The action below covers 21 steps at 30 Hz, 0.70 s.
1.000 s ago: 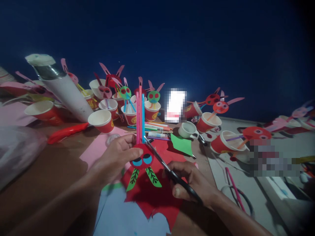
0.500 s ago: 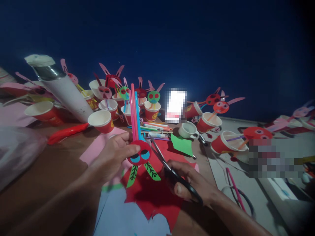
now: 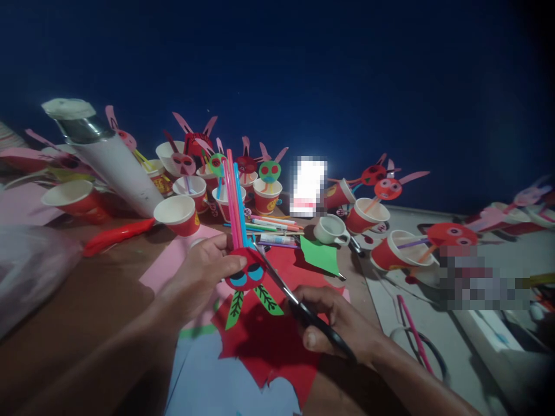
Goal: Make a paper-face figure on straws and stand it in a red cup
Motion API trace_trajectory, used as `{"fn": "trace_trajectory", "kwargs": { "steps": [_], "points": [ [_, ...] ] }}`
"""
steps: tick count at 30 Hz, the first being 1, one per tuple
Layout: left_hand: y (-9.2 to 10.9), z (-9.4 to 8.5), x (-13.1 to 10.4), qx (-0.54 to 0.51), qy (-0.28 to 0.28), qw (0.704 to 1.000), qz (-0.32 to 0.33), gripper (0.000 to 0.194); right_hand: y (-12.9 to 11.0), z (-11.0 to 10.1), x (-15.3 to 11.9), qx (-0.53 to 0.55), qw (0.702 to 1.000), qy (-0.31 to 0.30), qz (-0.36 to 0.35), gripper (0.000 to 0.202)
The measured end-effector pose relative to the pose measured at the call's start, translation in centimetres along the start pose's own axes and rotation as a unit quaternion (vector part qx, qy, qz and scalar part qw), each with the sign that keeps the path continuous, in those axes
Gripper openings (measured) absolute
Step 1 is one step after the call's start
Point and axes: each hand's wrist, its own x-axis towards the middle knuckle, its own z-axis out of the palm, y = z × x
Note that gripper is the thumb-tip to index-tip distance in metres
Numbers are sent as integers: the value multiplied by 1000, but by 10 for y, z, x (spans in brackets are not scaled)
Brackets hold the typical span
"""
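My left hand (image 3: 208,263) pinches a red round paper face (image 3: 246,283) with blue-and-black eyes, thumb on its front. Two green leaf-patterned ears (image 3: 269,300) point down from it toward me. Behind the face rise pink straws (image 3: 232,202) and blue straws (image 3: 241,202), close to the left fingers. In my right hand (image 3: 333,323) is a pair of scissors (image 3: 288,293) with black handles. Their blades reach the upper right edge of the face, by the base of the blue straws. Whether they touch the paper I cannot tell.
Red paper (image 3: 277,346) and pale blue paper (image 3: 217,370) lie beneath my hands. Paper cups (image 3: 177,216) with straw-mounted faces line the back. A white cup (image 3: 330,229), pens (image 3: 277,224), a green paper piece (image 3: 321,255) and a tilted white cylinder (image 3: 117,167) stand or lie around.
The scissors' blades have drawn closer together and shifted slightly left toward the face. My left hand keeps its pinch on the paper face.
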Motion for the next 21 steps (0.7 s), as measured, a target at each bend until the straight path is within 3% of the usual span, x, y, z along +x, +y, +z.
{"fn": "trace_trajectory", "kwargs": {
  "steps": [21],
  "points": [
    [4, 4, -3, -6, 0, 1000, -12, 34, 8, 1, -2, 63, 997, -1, 33, 38]
  ]
}}
